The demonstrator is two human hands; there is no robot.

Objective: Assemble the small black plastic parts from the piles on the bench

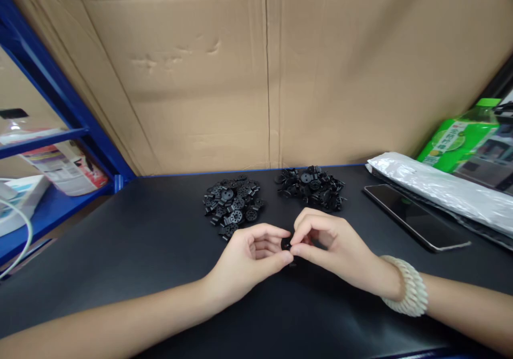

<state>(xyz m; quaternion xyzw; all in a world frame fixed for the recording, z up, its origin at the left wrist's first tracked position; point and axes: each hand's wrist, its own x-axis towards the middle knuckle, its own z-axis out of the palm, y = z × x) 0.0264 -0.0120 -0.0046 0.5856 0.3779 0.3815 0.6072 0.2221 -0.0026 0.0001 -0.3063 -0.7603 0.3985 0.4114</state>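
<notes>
Black plastic fills our view: a small black part (286, 244) sits pinched between our left hand (250, 260) and right hand (328, 247), fingertips of both closed on it just above the dark table (140, 252). Beyond our hands lie 2 piles, a left pile (233, 205) of round discs and a right pile (310, 187). A phone (414, 216) lies to the right, beside a plastic bag (444, 188) and a green bottle (460, 140). A pale bracelet (409, 293) circles our right wrist.

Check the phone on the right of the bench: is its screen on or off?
Off. The phone lies flat, face up on the black bench beside the plastic-wrapped bundle; its glass is dark, showing only a faint reflection.
</notes>
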